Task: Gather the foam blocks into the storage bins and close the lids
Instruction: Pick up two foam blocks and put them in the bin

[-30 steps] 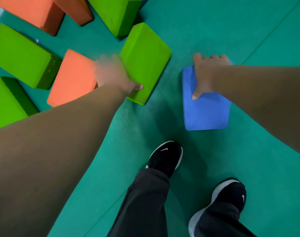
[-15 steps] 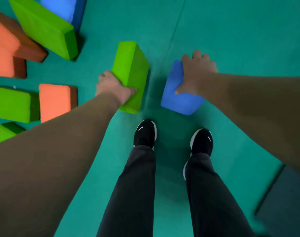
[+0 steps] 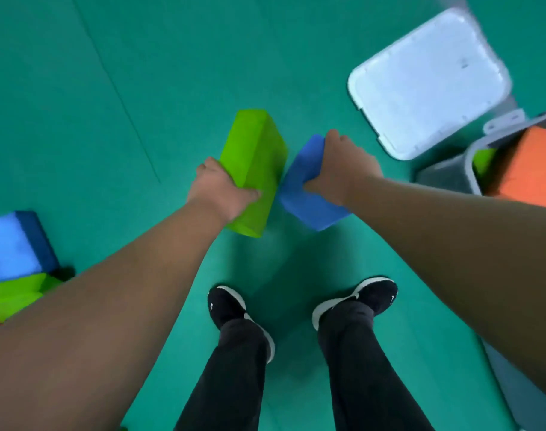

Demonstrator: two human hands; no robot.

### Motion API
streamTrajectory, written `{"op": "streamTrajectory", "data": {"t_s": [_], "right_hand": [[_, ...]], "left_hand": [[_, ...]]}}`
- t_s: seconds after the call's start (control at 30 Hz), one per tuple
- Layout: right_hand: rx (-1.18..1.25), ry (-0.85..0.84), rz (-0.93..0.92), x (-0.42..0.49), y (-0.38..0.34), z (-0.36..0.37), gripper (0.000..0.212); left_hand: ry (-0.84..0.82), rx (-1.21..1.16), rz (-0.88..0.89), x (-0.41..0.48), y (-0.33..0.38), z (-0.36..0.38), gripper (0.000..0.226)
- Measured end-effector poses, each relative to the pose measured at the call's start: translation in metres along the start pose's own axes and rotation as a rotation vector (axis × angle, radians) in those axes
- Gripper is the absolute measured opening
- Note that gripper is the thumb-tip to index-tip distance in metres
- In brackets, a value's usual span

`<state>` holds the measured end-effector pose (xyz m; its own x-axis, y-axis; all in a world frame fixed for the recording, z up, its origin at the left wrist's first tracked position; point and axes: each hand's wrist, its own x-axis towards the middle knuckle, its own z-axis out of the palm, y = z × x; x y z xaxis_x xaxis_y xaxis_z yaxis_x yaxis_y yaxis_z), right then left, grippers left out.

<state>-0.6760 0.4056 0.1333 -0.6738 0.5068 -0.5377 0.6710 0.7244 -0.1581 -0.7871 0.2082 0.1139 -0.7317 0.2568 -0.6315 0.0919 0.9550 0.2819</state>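
Blue foam is seen at the far left, where a loose blue block (image 3: 13, 244) is lying on the green floor mat (image 3: 141, 88). Loose green blocks (image 3: 13, 293) are piled just below it. Near the middle, a green foam block (image 3: 253, 169) is gripped by the left hand (image 3: 221, 188). Just beside it, a blue foam block (image 3: 309, 200) is gripped by the right hand (image 3: 343, 169). Both are held up over the mat, ahead of two black shoes (image 3: 228, 306). At the right, a white lid (image 3: 427, 82) is seen open next to a grey storage bin (image 3: 452, 178). An orange block (image 3: 530, 169) and a green corner (image 3: 483, 160) are seen inside the bin.
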Motion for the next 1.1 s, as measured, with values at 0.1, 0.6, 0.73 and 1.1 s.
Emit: {"op": "streamTrajectory", "data": {"t_s": [0.1,0.6,0.73,1.1], "right_hand": [[0.133,0.056,0.099,-0.009,0.079,-0.016,0.063],[0.547,0.195,0.416,-0.104,0.458,-0.163,0.077],[0.654,0.428,0.589,-0.133,0.526,-0.164,0.079],[0.345,0.404,0.774,-0.182,0.6,-0.092,0.072]], "left_hand": [[-0.001,0.087,0.106,-0.003,0.08,0.016,0.096],[-0.032,0.426,0.603,-0.102,0.448,0.107,0.089],[0.017,0.41,0.753,-0.125,0.52,0.147,0.085],[0.026,0.63,1.199,-0.152,0.619,0.269,0.087]]}}
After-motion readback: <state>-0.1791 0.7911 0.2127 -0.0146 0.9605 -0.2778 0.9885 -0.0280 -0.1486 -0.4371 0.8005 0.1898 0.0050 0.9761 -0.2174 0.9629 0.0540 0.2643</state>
